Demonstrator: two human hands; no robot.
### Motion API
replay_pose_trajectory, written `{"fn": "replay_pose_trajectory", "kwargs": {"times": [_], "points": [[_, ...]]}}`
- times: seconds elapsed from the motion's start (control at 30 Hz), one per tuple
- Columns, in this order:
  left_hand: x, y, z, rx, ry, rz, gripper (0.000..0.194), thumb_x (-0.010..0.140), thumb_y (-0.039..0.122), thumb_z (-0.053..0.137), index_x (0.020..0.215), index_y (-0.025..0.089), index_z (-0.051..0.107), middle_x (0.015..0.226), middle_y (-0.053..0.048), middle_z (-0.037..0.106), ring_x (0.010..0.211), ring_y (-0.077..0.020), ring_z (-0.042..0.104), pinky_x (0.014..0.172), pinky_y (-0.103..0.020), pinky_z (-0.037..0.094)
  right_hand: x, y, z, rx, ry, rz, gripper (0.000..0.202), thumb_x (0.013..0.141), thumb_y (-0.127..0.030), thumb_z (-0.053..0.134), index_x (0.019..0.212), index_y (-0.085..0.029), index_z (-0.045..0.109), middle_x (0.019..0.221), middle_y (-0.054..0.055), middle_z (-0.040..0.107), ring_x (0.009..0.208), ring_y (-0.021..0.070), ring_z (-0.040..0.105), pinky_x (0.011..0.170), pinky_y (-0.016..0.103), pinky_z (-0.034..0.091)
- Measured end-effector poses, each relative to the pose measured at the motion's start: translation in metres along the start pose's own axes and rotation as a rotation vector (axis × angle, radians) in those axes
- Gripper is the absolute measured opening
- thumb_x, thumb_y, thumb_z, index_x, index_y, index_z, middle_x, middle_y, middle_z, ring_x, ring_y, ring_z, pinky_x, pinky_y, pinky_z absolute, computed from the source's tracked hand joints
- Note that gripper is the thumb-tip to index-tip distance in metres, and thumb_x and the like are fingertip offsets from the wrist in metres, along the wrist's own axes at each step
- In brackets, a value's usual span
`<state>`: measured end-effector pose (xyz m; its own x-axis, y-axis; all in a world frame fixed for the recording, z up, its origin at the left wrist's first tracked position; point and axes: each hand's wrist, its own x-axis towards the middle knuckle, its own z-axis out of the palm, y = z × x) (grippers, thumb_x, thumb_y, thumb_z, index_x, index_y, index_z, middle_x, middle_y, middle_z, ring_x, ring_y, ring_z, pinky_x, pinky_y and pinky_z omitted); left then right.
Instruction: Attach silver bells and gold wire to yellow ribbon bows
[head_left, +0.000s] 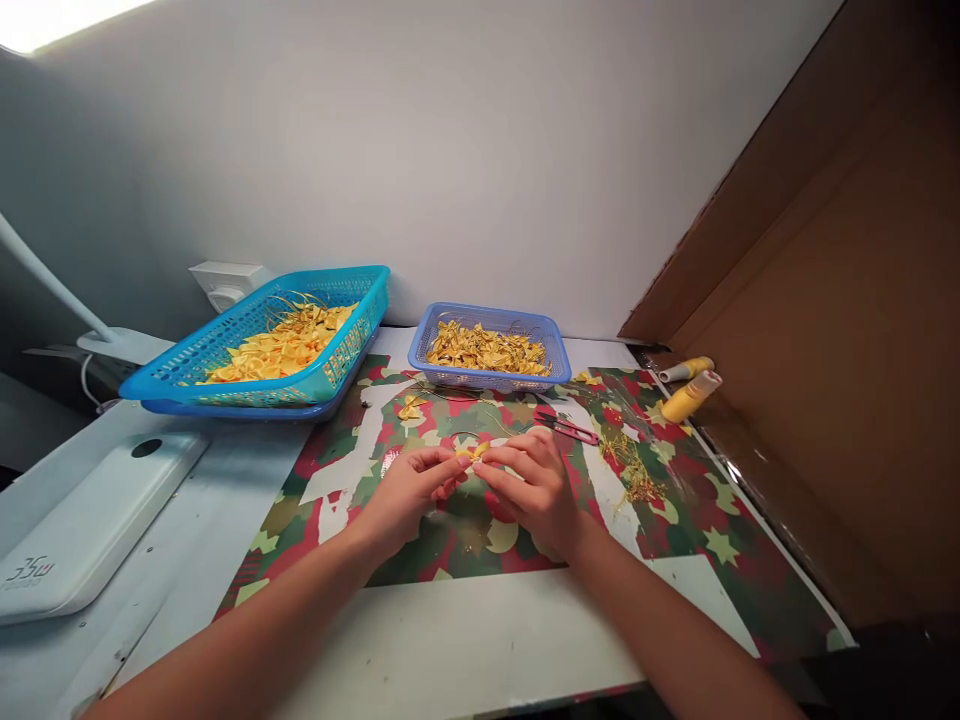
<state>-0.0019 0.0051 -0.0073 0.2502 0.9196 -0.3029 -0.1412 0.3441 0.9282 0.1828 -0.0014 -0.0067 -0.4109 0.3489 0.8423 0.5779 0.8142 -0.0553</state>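
Between my two hands is a small yellow ribbon bow (474, 453), pinched at its edges above the patterned sheet. My left hand (414, 490) is closed on its left side, thumb and forefinger together. From the other side, my right hand (534, 485) grips it with thumb and fingertips. The fingers cover part of the bow, and a thin strand curves up behind it. Just beyond lies a loose yellow bow (411, 408). Pink-handled thread snips (570, 430) rest right behind my right hand.
A blue basket (337, 375) of yellow bows stands at the back left, a purple-blue basket (491, 379) of bows at the back middle. Yellow thread spools (690, 397) and thread scraps (637, 475) lie right. A white power bank (97, 530) is at left; a cardboard wall (825, 300) borders the right.
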Motion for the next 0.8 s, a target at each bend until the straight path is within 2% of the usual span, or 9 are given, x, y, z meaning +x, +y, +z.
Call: {"fn": "replay_pose_trajectory", "kwargs": {"times": [0.07, 0.13, 0.27, 0.37, 0.47, 0.63, 0.8], "points": [[0.0, 0.001, 0.0, 0.008, -0.005, 0.015, 0.03, 0.065, 0.044, 0.078, 0.067, 0.015, 0.068, 0.063, 0.0, 0.057, 0.056, -0.0087, 0.046, 0.053, -0.02, 0.037, 0.001, -0.001, -0.002, 0.098, 0.03, 0.08, 0.013, 0.085, -0.02, 0.064, 0.096, -0.024, 0.066, 0.09, 0.002, 0.072, 0.083, 0.0175, 0.06, 0.076, 0.035, 0.043], [-0.001, 0.001, 0.0, 0.03, -0.012, 0.037, 0.03, 0.066, 0.044, 0.077, 0.068, 0.015, 0.068, 0.061, 0.001, 0.056, 0.055, -0.0085, 0.045, 0.052, -0.02, 0.037, 0.003, -0.001, -0.003, 0.236, 0.05, 0.301, 0.011, 0.084, -0.027, 0.064, 0.095, -0.023, 0.065, 0.09, 0.004, 0.07, 0.082, 0.0179, 0.06, 0.075, 0.035, 0.046], [-0.003, 0.002, 0.002, 0.089, -0.043, 0.09, 0.029, 0.068, 0.043, 0.075, 0.068, 0.016, 0.065, 0.059, 0.003, 0.055, 0.054, -0.0082, 0.045, 0.05, -0.019, 0.036, 0.001, -0.001, 0.002, 0.614, -0.095, 0.825, 0.016, 0.083, -0.034, 0.062, 0.088, -0.02, 0.063, 0.075, 0.002, 0.065, 0.067, 0.0148, 0.059, 0.062, 0.028, 0.048], [-0.004, 0.003, 0.004, 0.126, -0.056, 0.158, 0.029, 0.068, 0.043, 0.075, 0.068, 0.017, 0.063, 0.061, 0.003, 0.056, 0.055, -0.0083, 0.045, 0.051, -0.019, 0.036, -0.003, -0.001, 0.009, 0.869, -0.131, 1.049, 0.018, 0.08, -0.037, 0.066, 0.079, -0.019, 0.062, 0.069, 0.0, 0.063, 0.063, 0.0128, 0.058, 0.06, 0.025, 0.048], [-0.005, 0.005, 0.005, 0.173, -0.035, 0.203, 0.031, 0.067, 0.044, 0.076, 0.068, 0.016, 0.062, 0.061, 0.002, 0.057, 0.054, -0.008, 0.044, 0.049, -0.019, 0.035, -0.004, -0.003, 0.013, 0.945, -0.073, 1.135, 0.019, 0.078, -0.037, 0.068, 0.076, -0.019, 0.063, 0.069, -0.001, 0.063, 0.063, 0.0123, 0.058, 0.06, 0.024, 0.049], [-0.005, 0.006, 0.006, 0.209, 0.023, 0.209, 0.034, 0.067, 0.047, 0.074, 0.065, 0.015, 0.06, 0.058, 0.002, 0.057, 0.051, -0.0078, 0.043, 0.047, -0.019, 0.033, -0.003, -0.005, 0.012, 0.904, -0.055, 1.165, 0.018, 0.077, -0.036, 0.068, 0.076, -0.018, 0.064, 0.07, 0.0, 0.063, 0.064, 0.012, 0.057, 0.059, 0.024, 0.048], [-0.005, 0.006, 0.004, 0.237, -0.024, 0.208, 0.031, 0.072, 0.046, 0.069, 0.068, 0.017, 0.059, 0.06, 0.001, 0.055, 0.055, -0.0105, 0.048, 0.049, -0.021, 0.039, -0.002, -0.007, 0.012, 0.93, -0.063, 1.196, 0.02, 0.076, -0.038, 0.069, 0.075, -0.018, 0.064, 0.068, 0.0, 0.062, 0.062, 0.012, 0.055, 0.055, 0.024, 0.045]]}}
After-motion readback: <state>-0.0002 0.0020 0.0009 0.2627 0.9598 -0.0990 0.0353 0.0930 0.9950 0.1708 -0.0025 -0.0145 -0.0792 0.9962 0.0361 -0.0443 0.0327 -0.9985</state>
